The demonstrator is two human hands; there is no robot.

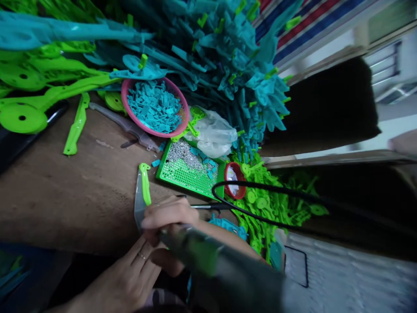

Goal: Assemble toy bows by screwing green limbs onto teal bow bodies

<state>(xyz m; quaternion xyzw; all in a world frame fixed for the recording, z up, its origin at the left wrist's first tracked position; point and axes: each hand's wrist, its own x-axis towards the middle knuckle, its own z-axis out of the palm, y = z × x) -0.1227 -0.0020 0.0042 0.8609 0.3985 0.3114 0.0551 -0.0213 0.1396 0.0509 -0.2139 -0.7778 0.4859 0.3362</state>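
Both my hands meet at the lower middle. My left hand [130,271], a ring on one finger, comes from below with its fingers closed at the lower end of a toy knife [138,202]. That knife has a translucent grey blade-shaped part and a lime green strip, and points up and away. My right hand [172,213] is bent over the same end, fingers curled; its grip is partly hidden. A long dark blurred object [228,269] crosses close in front of my right forearm. Just beyond the hands sits a green perforated tray [182,176] with small silver screws and teal bits.
A pink basket [124,93] of teal pieces stands behind, beside a clear plastic bag [213,132]. Teal parts [224,65] and lime parts [260,200] are heaped around. A red bowl [241,191] and a black cord [276,187] lie right. Open cardboard boxes [325,100] stand beyond.
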